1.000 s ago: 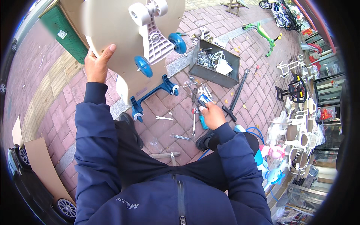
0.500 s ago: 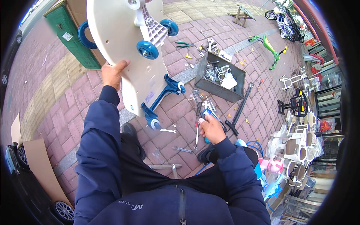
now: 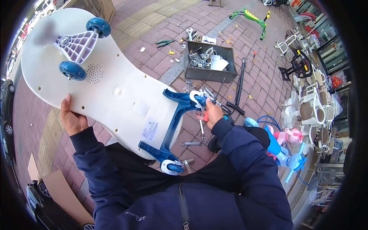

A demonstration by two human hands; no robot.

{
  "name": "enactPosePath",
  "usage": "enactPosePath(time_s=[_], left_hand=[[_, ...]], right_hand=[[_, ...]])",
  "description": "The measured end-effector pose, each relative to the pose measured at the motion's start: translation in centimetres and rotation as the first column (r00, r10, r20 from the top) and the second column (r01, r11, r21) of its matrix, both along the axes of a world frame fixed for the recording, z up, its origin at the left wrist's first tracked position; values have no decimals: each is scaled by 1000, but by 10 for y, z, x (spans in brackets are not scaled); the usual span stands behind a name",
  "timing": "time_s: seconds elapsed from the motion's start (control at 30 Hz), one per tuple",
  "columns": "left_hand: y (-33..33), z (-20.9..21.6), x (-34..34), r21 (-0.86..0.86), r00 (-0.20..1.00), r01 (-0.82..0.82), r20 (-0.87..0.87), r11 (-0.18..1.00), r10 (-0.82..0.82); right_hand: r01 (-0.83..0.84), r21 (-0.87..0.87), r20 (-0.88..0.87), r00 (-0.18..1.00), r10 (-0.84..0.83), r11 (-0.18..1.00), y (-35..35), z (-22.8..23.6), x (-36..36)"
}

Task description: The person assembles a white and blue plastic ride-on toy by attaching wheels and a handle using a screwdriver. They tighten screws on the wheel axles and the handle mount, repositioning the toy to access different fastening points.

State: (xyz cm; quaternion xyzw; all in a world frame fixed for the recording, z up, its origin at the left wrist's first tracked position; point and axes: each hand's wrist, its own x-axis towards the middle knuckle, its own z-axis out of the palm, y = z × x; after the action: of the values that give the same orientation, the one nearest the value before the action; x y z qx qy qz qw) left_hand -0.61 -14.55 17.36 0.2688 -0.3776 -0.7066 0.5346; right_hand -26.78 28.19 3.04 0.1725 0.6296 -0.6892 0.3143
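Note:
A white ride-on swing car point(image 3: 126, 88) rests across my lap, its underside turned up toward me. My left hand point(image 3: 73, 118) is closed on its left edge, with the thumb on the underside. At the far end a ribbed bracket point(image 3: 79, 45) carries two blue wheels. A blue axle frame point(image 3: 172, 126) spans the near end, with a white-and-blue castor at each tip. Beside the right castor point(image 3: 197, 99), my right hand point(image 3: 213, 115) is closed round a screwdriver point(image 3: 206, 116) with a red handle. Its thin shaft points up and away.
An open metal toolbox point(image 3: 211, 65) full of hardware stands ahead on the brick paving. Pliers point(image 3: 165, 42), wrenches point(image 3: 191, 143) and a long black bar point(image 3: 240, 84) lie around it. White chair-like frames point(image 3: 316, 111) and a blue toy point(image 3: 295, 163) stand on the right, flattened cardboard point(image 3: 63, 195) on the left.
The swing car has come down and tilted onto my lap, its near end swinging right. My right hand has risen to the right castor and now has a red-handled screwdriver showing.

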Motion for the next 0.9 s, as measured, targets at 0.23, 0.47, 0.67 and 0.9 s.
enactPosePath(time_s=[0.23, 0.47, 0.67, 0.9], left_hand=[[64, 53, 153, -77, 970, -72, -236, 994, 52], [186, 59, 301, -143, 969, -22, -247, 990, -14], [269, -17, 323, 82, 983, -18, -183, 996, 33], [308, -1, 291, 735, 864, 178, 202, 654, -461]], right_hand=[[-79, -629, -175, 984, -42, 774, 10, 66, -11], [-430, -793, -527, 839, -133, 432, 16, 168, 19], [-522, -568, -671, 741, 9, 637, -2, 181, 16], [-560, -240, -832, 539, 129, 793, -15, 206, 9]])
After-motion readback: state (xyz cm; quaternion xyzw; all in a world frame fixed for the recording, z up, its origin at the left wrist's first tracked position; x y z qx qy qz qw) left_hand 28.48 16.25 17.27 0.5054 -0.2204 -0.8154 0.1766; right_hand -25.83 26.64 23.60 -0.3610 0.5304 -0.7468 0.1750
